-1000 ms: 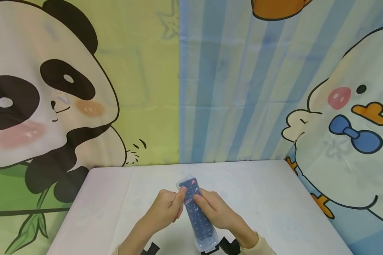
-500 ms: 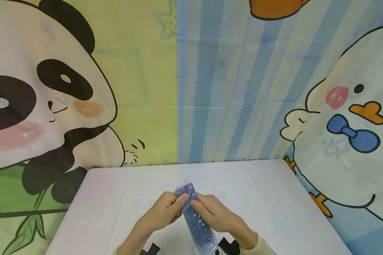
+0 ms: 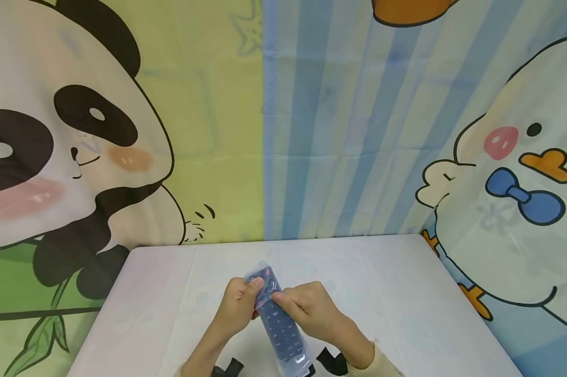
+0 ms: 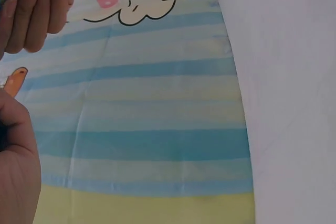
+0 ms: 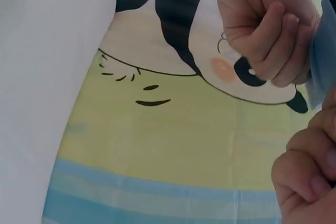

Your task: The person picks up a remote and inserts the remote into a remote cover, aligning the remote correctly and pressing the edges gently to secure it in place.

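Observation:
A long dark-blue remote control (image 3: 281,327) with rows of small pale marks lies inside a clear plastic sleeve (image 3: 295,366). It slants above the table, its upper end leaning left. My left hand (image 3: 236,306) pinches the upper left edge, thumb on the front face. On the opposite edge, a bit lower, my right hand (image 3: 312,311) grips the sleeve with its thumb across the front and the other fingers curled. In the right wrist view, a strip of bluish sleeve shows beside the left hand (image 5: 268,35). The left wrist view shows the right hand's curled fingers (image 4: 37,14).
The white table (image 3: 382,293) spreads beneath both hands. Behind it hangs a cloth with a panda (image 3: 137,220) and a white bird (image 3: 491,262) printed on it. Black straps (image 3: 333,361) show near the wrists at the bottom.
Both hands and the remote control have shifted left. The left hand's thumb has moved further from the right hand's thumb, and both hands keep hold of the sleeve.

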Demonstrator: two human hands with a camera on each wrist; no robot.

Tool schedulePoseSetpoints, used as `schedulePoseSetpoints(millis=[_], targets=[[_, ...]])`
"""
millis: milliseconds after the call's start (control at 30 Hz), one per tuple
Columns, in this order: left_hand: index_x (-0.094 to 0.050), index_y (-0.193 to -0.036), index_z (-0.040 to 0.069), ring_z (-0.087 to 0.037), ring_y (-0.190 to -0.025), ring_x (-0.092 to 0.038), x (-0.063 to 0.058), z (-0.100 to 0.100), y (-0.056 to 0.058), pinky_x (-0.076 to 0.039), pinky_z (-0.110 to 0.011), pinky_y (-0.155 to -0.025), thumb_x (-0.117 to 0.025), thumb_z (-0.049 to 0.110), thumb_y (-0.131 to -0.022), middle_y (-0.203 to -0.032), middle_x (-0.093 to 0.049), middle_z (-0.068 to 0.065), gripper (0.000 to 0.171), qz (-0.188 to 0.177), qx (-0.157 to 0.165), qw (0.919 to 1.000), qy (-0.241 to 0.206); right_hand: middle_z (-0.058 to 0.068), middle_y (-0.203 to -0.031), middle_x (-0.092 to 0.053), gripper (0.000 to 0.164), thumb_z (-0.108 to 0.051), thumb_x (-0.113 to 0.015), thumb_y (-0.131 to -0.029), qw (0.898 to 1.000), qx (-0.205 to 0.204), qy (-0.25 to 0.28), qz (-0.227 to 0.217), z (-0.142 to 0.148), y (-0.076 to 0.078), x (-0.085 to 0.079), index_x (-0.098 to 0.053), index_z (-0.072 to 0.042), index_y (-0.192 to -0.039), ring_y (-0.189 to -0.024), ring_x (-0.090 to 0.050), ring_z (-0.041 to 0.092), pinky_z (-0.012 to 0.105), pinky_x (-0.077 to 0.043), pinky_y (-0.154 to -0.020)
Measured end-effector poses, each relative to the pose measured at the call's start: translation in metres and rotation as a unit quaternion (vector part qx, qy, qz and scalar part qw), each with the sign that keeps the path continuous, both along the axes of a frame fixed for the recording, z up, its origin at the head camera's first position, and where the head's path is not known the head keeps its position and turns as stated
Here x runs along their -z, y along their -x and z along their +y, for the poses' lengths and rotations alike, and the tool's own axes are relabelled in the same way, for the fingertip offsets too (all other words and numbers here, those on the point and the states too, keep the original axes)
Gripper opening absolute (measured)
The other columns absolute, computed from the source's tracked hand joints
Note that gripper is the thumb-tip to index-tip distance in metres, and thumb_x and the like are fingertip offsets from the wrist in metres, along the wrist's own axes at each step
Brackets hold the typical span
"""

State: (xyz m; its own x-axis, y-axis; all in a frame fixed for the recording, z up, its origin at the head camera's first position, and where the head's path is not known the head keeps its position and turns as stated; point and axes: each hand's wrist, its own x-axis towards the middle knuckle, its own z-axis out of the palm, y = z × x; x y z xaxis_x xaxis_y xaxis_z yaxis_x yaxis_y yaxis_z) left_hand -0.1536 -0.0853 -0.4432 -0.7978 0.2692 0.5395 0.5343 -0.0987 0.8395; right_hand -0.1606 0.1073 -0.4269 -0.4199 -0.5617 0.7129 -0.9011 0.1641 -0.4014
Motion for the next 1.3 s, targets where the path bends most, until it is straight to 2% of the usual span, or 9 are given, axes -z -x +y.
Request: schedulePoseSetpoints(millis=[100,233,333,467,700,867,1033,1167,1300], targets=[[-0.050,-0.055,0.000,-0.003,-0.036,-0.041,0.003,0.000,0.000,-0.036,-0.023,-0.029,-0.038,-0.001,-0.102,-0.042,-0.045,-0.015,0.049,-0.027,-0.034,0.9989,-0.018,-0.010,-0.049,-0.032,0.050,-0.018,-0.043,-0.110,0.999,-0.010,0.007,0.051,-0.004,0.000,0.000,-0.041,-0.020,-0.060,-0.051,-0.023,-0.007,0.006,-0.022,-0.045],[-0.052,-0.058,-0.003,-0.005,-0.037,-0.043,0.000,0.002,0.000,-0.036,-0.026,-0.030,-0.039,0.004,-0.103,-0.045,-0.049,-0.001,0.047,-0.055,-0.042,0.9966,-0.045,-0.009,-0.048,-0.032,0.049,-0.012,-0.043,-0.109,0.997,-0.051,0.038,0.032,-0.005,-0.005,0.003,-0.038,-0.018,-0.061,-0.052,-0.021,-0.009,0.006,-0.022,-0.043],[-0.052,-0.060,-0.006,-0.002,-0.042,-0.047,-0.004,0.003,0.000,-0.038,-0.027,-0.033,-0.039,0.004,-0.103,-0.051,-0.053,0.009,0.046,-0.055,-0.018,0.9961,-0.067,-0.006,-0.045,-0.036,0.048,0.002,-0.046,-0.103,0.994,-0.093,0.061,-0.012,-0.004,-0.013,0.006,-0.037,-0.016,-0.060,-0.048,-0.024,-0.009,0.006,-0.023,-0.039],[-0.052,-0.062,-0.008,0.000,-0.048,-0.050,-0.007,0.005,-0.001,-0.040,-0.026,-0.035,-0.038,0.002,-0.102,-0.055,-0.054,0.009,0.043,-0.044,0.018,0.9959,-0.077,0.000,-0.046,-0.046,0.044,0.019,-0.045,-0.092,0.980,-0.150,0.081,-0.099,-0.001,-0.021,0.011,-0.043,-0.013,-0.061,-0.043,-0.036,-0.004,0.009,-0.031,-0.036],[-0.057,-0.067,-0.004,-0.001,-0.047,-0.045,-0.005,0.003,0.005,-0.038,-0.025,-0.035,-0.036,-0.005,-0.102,-0.052,-0.051,-0.013,0.040,-0.004,0.082,0.9965,-0.016,0.001,-0.052,-0.054,0.040,0.004,-0.050,-0.102,0.973,-0.128,0.025,-0.193,0.012,-0.016,0.011,-0.052,-0.012,-0.064,-0.048,-0.039,-0.006,0.014,-0.041,-0.041],[-0.056,-0.070,0.000,-0.001,-0.047,-0.042,-0.002,0.001,0.010,-0.039,-0.021,-0.035,-0.041,-0.006,-0.101,-0.053,-0.046,-0.011,0.035,0.020,0.129,0.9911,0.028,0.002,-0.055,-0.044,0.026,-0.002,-0.052,-0.104,0.967,-0.114,0.039,-0.225,0.017,-0.003,0.011,-0.056,-0.010,-0.079,-0.049,-0.035,-0.002,0.018,-0.035,-0.039],[-0.059,-0.077,0.002,-0.007,-0.047,-0.044,-0.001,0.005,0.014,-0.041,-0.022,-0.038,-0.043,-0.003,-0.103,-0.058,-0.049,-0.008,0.031,0.024,0.094,0.9946,0.037,0.007,-0.056,-0.042,0.022,0.005,-0.044,-0.104,0.955,-0.101,0.072,-0.270,0.012,0.004,0.007,-0.064,-0.004,-0.102,-0.050,-0.036,-0.001,0.019,-0.033,-0.040],[-0.056,-0.081,0.007,-0.012,-0.050,-0.047,0.003,0.010,0.014,-0.042,-0.025,-0.042,-0.042,0.002,-0.106,-0.063,-0.052,-0.002,0.029,0.028,0.027,0.9976,0.057,0.003,-0.059,-0.051,0.023,0.001,-0.040,-0.107,0.940,-0.056,0.138,-0.307,0.008,0.008,0.005,-0.061,0.004,-0.098,-0.050,-0.045,0.001,0.018,-0.037,-0.040],[-0.058,-0.082,0.012,-0.003,-0.056,-0.048,0.006,0.012,0.010,-0.044,-0.024,-0.044,-0.052,0.006,-0.103,-0.065,-0.052,0.007,0.024,0.030,0.018,0.9945,0.099,-0.004,-0.066,-0.058,0.027,-0.004,-0.037,-0.108,0.924,-0.018,0.194,-0.328,0.008,0.013,0.003,-0.057,0.010,-0.098,-0.050,-0.054,0.004,0.022,-0.046,-0.040]])
